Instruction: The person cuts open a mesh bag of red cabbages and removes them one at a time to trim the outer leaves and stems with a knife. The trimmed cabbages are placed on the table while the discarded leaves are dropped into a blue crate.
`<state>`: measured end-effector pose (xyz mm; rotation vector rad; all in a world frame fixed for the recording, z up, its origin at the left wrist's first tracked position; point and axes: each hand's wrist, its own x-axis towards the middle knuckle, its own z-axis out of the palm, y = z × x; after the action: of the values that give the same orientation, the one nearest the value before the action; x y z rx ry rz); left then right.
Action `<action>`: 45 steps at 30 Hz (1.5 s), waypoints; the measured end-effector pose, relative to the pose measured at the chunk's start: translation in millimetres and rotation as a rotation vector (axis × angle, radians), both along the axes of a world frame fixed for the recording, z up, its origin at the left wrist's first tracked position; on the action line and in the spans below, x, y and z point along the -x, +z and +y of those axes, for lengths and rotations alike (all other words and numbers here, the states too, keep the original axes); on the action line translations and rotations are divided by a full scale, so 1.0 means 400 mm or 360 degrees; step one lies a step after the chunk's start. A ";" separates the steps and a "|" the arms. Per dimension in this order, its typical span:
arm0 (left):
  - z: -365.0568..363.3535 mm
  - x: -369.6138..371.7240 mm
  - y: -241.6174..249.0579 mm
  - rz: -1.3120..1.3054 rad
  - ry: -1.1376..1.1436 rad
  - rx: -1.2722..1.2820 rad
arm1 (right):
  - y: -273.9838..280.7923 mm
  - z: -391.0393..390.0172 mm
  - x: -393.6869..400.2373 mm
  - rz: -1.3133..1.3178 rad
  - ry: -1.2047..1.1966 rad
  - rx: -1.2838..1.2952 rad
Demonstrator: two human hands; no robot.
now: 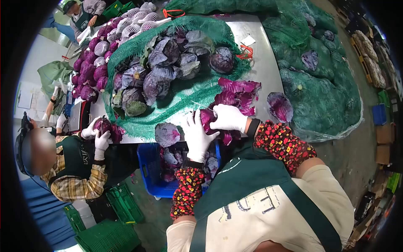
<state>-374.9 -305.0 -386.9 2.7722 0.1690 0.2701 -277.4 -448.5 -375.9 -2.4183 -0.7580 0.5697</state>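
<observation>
At the table's front edge, a purple cabbage (pixel 206 119) lies between my two white-gloved hands. My left hand (pixel 197 133) rests against its left side with the fingers spread. On the other side, my right hand (pixel 228 117) has its fingers closed at the cabbage; a thin pale tool seems to stick out from them, too small to make out. Loose purple leaves (pixel 239 94) lie just beyond my right hand. A single leaf (pixel 167 134) is left of my left hand. Behind both hands, dark untrimmed cabbages (pixel 157 86) are heaped on an open green net (pixel 180 113).
Below the table edge stands a blue crate (pixel 147 168) with leaves inside. A co-worker (pixel 75 164) handles a cabbage at the left; another person is at the upper left. Purple cabbages (pixel 88 71) are piled at the back left. Full green net sacks (pixel 319 92) stand right.
</observation>
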 end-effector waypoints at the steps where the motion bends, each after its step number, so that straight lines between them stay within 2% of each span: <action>1: -0.003 -0.004 -0.002 0.0001 -0.0001 0.0009 | -0.006 0.000 -0.008 0.0001 -0.0001 0.0009; 4: -0.011 -0.024 0.006 0.0047 -0.0003 -0.0180 | -0.009 0.007 -0.025 -0.0020 -0.0007 -0.0045; 9: 0.003 -0.044 0.010 0.0187 -0.0093 -0.0043 | -0.026 0.008 -0.041 -0.0057 -0.0084 -0.0117; 11: 0.011 -0.029 -0.007 0.0186 -0.0110 -0.0016 | -0.066 -0.009 -0.058 -0.0055 -0.0202 -0.0220; 13: 0.028 -0.015 -0.020 -0.0071 -0.0096 0.0143 | -0.161 -0.025 -0.067 -0.0134 -0.0093 -0.0287; 15: 0.023 0.001 -0.020 -0.0022 -0.0041 0.0194 | -0.081 -0.036 -0.028 0.0525 -0.0203 -0.0420; 17: 0.012 0.002 -0.013 0.0018 -0.0016 0.0105 | -0.032 -0.024 0.006 0.0369 -0.0209 -0.0487; 20: -0.010 -0.009 -0.008 0.0037 0.0019 0.0039 | -0.028 0.007 0.007 0.0214 -0.0093 -0.0175; 25: -0.028 -0.015 0.019 0.0047 0.0024 -0.0165 | -0.028 0.002 -0.049 0.0308 -0.0056 -0.0340; 27: -0.031 -0.018 0.022 0.0046 0.0004 -0.0211 | -0.013 0.008 -0.022 -0.0047 -0.0041 -0.0154; 28: -0.032 -0.019 0.017 0.0053 0.0021 -0.0195 | -0.036 0.028 -0.007 -0.0358 -0.0128 -0.0063; 30: -0.030 -0.016 0.011 0.0063 0.0027 -0.0184 | -0.071 0.022 -0.005 -0.0396 -0.0231 -0.0091; 32: -0.020 -0.010 0.009 0.0071 0.0046 -0.0050 | -0.094 0.014 -0.011 -0.0431 -0.0351 -0.0277; 33: -0.008 -0.003 0.000 0.0074 0.0053 -0.0054 | -0.106 0.008 -0.010 -0.0427 -0.0345 -0.0281; 35: 0.023 0.007 -0.013 0.0004 -0.0003 0.0273 | -0.112 -0.001 -0.008 -0.0402 -0.0457 -0.0262; 37: 0.043 0.022 -0.025 -0.0094 -0.0039 0.0287 | -0.147 -0.006 -0.019 -0.0402 -0.0475 -0.0268; 39: 0.059 0.038 -0.039 -0.0195 -0.0080 0.0484 | -0.172 -0.010 -0.032 -0.0391 -0.0493 -0.0047; 41: 0.067 0.056 -0.041 -0.0217 -0.0068 0.0542 | -0.189 -0.024 -0.039 -0.0426 -0.0532 0.0008; 43: 0.072 0.067 -0.058 -0.0323 0.0103 0.1610 | -0.199 -0.040 -0.045 -0.0490 -0.0535 0.0015; 44: 0.082 0.080 -0.058 -0.0189 0.0216 0.1772 | -0.201 -0.049 -0.048 -0.0488 -0.0536 -0.0051; 45: 0.081 0.087 -0.060 -0.0187 0.0217 0.1772 | -0.203 -0.057 -0.054 -0.0486 -0.0536 -0.0051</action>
<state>-409.8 -272.4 -411.0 1.6412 0.3485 0.2595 -255.6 -471.5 -457.2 -2.5567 -0.4530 0.0561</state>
